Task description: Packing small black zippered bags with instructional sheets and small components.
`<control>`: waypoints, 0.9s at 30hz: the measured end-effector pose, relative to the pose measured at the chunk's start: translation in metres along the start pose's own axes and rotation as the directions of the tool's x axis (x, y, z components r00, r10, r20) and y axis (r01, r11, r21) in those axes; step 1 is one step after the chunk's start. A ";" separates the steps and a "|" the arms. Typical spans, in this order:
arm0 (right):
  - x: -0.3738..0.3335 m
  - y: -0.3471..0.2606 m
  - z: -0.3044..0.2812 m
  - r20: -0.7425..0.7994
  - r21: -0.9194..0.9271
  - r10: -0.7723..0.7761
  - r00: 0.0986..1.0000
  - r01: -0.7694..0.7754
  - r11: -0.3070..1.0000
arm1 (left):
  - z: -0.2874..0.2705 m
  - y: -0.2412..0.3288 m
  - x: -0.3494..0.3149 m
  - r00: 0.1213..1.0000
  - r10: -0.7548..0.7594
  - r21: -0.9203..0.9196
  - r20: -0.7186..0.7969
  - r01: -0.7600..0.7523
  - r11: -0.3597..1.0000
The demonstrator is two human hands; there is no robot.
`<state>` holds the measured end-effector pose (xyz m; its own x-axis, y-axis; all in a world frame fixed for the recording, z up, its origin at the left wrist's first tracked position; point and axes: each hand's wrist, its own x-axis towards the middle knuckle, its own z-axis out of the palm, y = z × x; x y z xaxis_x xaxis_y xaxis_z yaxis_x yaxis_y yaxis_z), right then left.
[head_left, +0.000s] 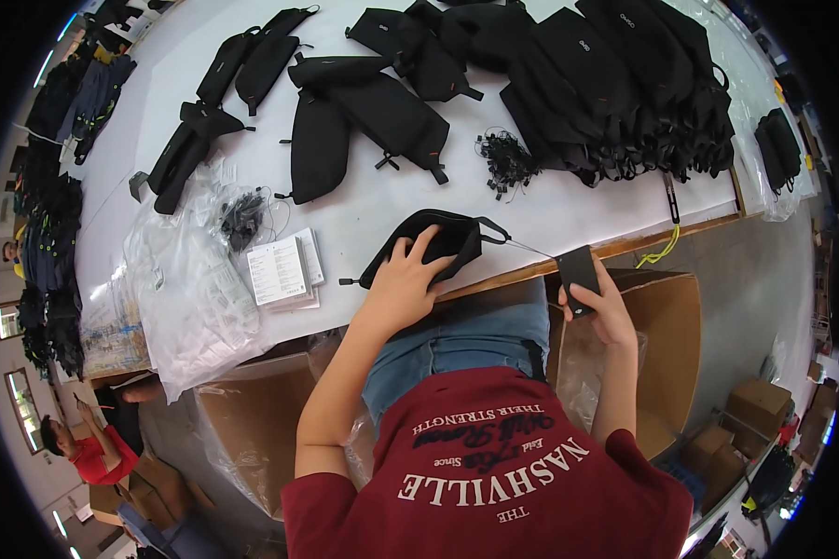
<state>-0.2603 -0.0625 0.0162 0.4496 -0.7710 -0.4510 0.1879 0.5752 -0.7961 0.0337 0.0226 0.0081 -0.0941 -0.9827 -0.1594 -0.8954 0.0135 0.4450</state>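
A small black fabric pouch lies at the table's front edge, its mouth partly gaping and a loop at its right end. My left hand grips the pouch with bent, separated fingers over its opening; some fingertips are hidden. To the right, just past the edge, my right hand pinches a black rectangular hang tag between thumb and fingers. A thin string runs taut from the tag to the pouch's loop.
Black pouches lie across the table, with a large pile at the right. Dark tag strings, printed cards and a clear plastic bag are nearby. Cardboard boxes stand below; another person is at lower left.
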 end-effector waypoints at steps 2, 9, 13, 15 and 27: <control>0.002 -0.011 -0.016 -0.004 -0.438 -0.060 0.998 0.052 0.897 | 0.005 -0.004 -0.002 0.999 0.025 0.043 -0.021 -0.024 0.999; 0.076 0.013 -0.008 -0.163 0.560 -0.317 0.934 0.353 0.750 | 0.013 0.009 -0.004 0.992 0.074 0.075 -0.099 -0.067 0.995; 0.106 0.031 0.063 0.035 0.704 0.227 0.973 -0.185 0.686 | 0.011 0.006 -0.006 0.997 0.056 0.068 -0.051 -0.052 0.996; 0.115 0.036 0.066 0.226 0.622 0.240 0.944 -0.330 0.710 | 0.010 0.006 -0.005 0.997 0.064 0.056 -0.044 -0.061 0.997; 0.111 0.001 0.065 -0.200 0.024 -0.379 0.904 0.391 0.920 | -0.007 0.011 -0.018 0.995 -0.025 -0.060 -0.096 0.019 0.998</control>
<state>-0.1539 -0.1295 -0.0087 0.1605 -0.9692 -0.1866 0.3692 0.2343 -0.8993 0.0284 0.0391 0.0219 -0.0294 -0.9959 -0.0854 -0.8693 -0.0167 0.4940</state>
